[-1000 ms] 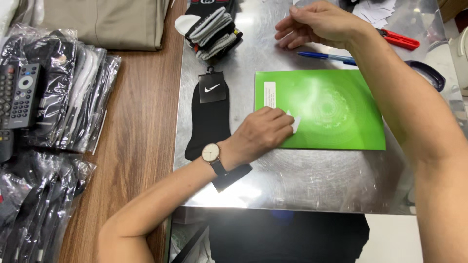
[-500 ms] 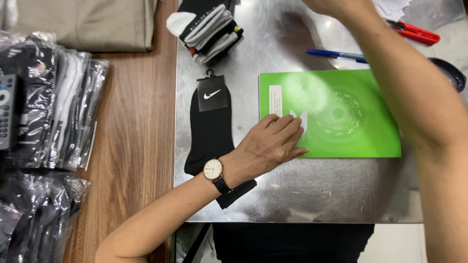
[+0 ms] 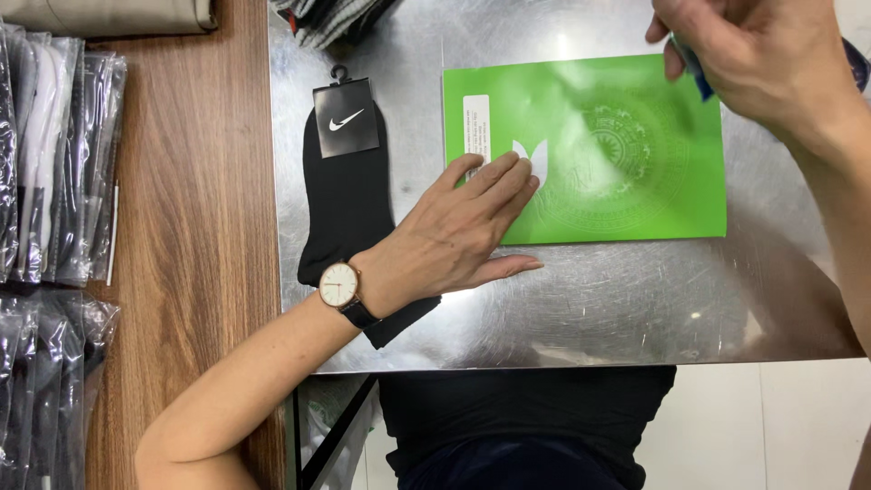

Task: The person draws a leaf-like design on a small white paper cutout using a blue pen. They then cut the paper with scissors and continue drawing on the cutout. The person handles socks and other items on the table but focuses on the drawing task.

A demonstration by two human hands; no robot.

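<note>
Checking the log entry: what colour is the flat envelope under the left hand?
Bright green envelope, with a faint circular pattern, seen in the head view.

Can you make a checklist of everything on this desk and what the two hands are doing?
Surface: shiny scratched metal table, next to a wooden table.
Job's things: green envelope lying flat; black sock with a card tag beside it.
Clutter: bagged socks stacked on the wood; more folded socks at the top edge.
Grips: left hand, wearing a wristwatch, presses flat on the envelope's left part; right hand holds a blue pen above the envelope's top right corner.
Cables: nothing seen.
Surroundings: pale floor tiles below.
</note>
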